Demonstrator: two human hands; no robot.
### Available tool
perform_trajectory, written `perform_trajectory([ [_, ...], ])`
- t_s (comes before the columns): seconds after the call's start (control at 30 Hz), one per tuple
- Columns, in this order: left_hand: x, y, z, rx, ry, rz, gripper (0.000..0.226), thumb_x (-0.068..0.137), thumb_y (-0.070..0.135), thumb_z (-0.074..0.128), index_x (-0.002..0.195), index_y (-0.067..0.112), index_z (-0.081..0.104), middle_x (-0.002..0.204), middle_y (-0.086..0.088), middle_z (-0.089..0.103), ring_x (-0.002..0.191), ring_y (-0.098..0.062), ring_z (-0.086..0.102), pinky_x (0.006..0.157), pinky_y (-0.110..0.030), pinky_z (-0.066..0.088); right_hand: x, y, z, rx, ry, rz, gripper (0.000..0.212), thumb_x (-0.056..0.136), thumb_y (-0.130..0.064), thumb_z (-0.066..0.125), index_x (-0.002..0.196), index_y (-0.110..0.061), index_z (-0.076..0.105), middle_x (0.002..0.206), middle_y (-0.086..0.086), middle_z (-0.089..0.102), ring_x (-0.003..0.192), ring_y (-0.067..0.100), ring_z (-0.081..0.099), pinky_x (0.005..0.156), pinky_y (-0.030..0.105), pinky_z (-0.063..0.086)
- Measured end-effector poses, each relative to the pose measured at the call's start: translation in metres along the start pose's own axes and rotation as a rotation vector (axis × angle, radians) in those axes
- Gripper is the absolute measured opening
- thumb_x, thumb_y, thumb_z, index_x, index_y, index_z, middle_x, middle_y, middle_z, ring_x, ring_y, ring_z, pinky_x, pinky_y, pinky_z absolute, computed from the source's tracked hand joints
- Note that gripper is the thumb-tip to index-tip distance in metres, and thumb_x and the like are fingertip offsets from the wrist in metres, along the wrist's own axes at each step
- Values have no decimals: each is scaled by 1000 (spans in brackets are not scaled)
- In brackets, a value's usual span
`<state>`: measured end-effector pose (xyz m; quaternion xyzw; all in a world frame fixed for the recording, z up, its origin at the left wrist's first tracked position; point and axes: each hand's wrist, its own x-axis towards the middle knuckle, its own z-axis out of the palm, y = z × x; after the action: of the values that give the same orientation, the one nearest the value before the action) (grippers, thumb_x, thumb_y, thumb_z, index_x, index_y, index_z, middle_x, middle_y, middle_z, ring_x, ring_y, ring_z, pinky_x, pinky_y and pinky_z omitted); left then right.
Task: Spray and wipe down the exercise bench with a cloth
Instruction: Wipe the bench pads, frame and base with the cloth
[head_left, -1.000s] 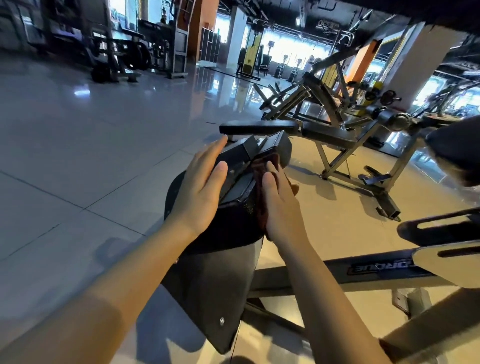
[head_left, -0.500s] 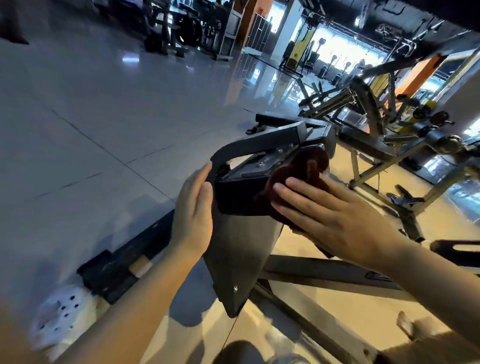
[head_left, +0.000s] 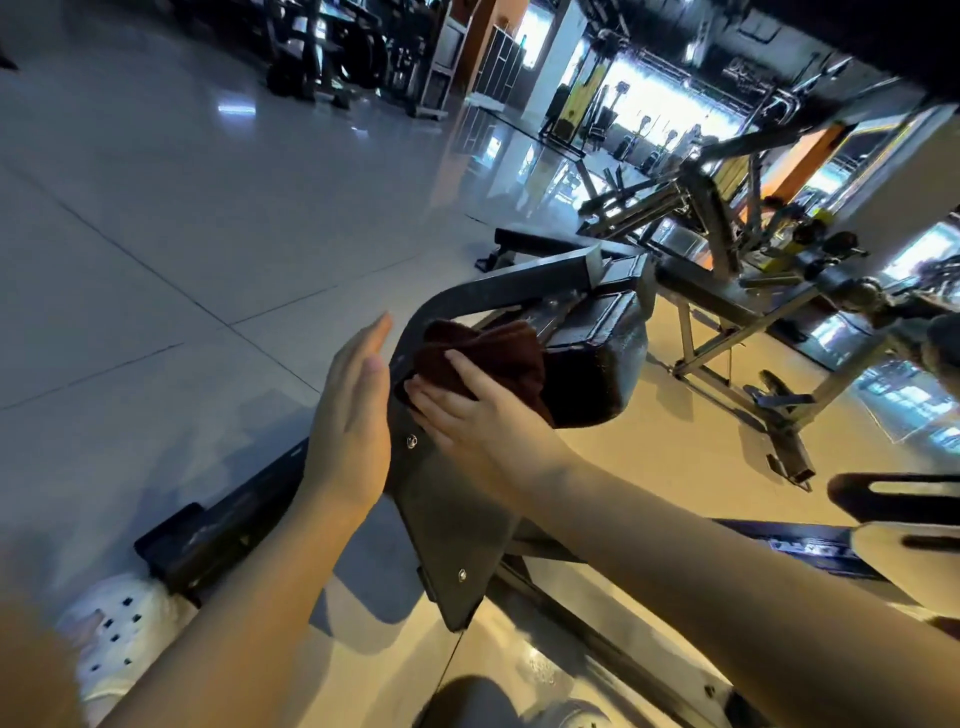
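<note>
At frame centre, the right hand (head_left: 485, 415) is pressing the soft, limp cloth (head_left: 483, 353) flat-fingered onto the rigid bench (head_left: 597, 364); the left hand (head_left: 353, 415), fingers straight, is bracing its frame.

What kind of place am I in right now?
Most likely a gym: a metal-framed weight bench stands on the tiled floor, more exercise machines line the far side, and a black pad is being wiped.

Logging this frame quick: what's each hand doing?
Left hand: open, flat against the bench frame.
Right hand: open, pressing the cloth on the bench.
</note>
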<state>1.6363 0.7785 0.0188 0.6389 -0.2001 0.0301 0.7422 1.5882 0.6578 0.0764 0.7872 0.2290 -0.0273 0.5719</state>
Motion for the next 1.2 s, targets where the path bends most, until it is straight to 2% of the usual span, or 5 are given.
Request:
perform_trajectory([
  [0.17,-7,-3,3,71,-109,9,31,101,43,27,131,47,33,136,31,32,116,34,25,96,6,20,-60,24,17,30,137,55,73,82,1,27,153,-12,19,162,16,10,149,27,6,115,54,-12],
  [0.37,-15,-11,12,275,-245,37,41,91,48,25,130,55,17,139,39,20,133,14,14,120,-48,16,-105,19,48,203,360,359,54,91,4,39,141,-12,47,152,11,38,144,21,23,119,44,10],
  [0.6,-4,-7,15,82,-152,-76,40,88,56,25,127,58,27,138,25,37,114,28,29,92,-2,25,-55,18,28,165,285,249,54,83,-17,51,138,-18,53,149,5,45,140,19,37,119,46,10],
  [0.77,-3,2,14,133,-179,-90,50,84,58,22,133,50,25,135,23,31,121,11,31,91,-9,26,-42,20,30,228,291,325,48,95,-28,32,136,-18,55,146,6,49,139,19,40,119,46,8],
  [1.2,0,13,12,477,-288,0,48,91,66,14,133,49,30,128,28,35,131,0,32,116,-39,25,-40,1,11,1243,643,1374,57,102,-49,28,151,-20,32,158,0,28,148,14,17,118,37,25],
])
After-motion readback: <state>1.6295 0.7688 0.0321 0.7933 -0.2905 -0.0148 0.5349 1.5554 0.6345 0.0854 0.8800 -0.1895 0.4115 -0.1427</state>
